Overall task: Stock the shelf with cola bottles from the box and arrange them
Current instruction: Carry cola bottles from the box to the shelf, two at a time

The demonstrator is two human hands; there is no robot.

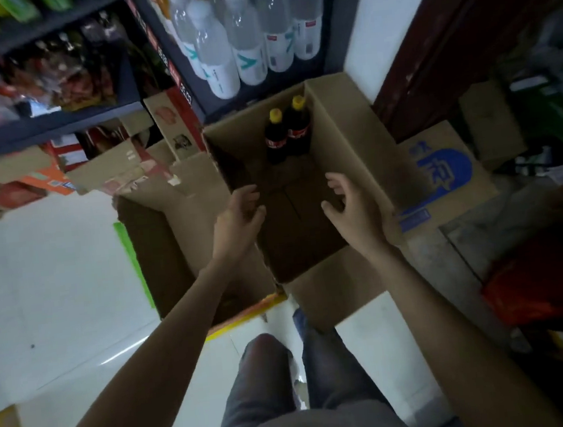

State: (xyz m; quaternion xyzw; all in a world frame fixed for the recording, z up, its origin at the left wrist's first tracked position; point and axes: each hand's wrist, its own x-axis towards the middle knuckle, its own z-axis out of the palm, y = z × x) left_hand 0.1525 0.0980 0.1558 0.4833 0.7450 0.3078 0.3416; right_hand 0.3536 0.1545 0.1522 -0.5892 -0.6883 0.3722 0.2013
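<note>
I see my left hand (239,214) and right hand (351,199) hovering over the open brown cardboard box (351,131), fingers loosely spread and holding nothing. Two dark cola bottles with yellow caps (288,133) stand upright, touching, against the box's far wall, straight ahead of and below both hands. I judge the right hand slightly nearer; the reach goes forward and down.
</note>
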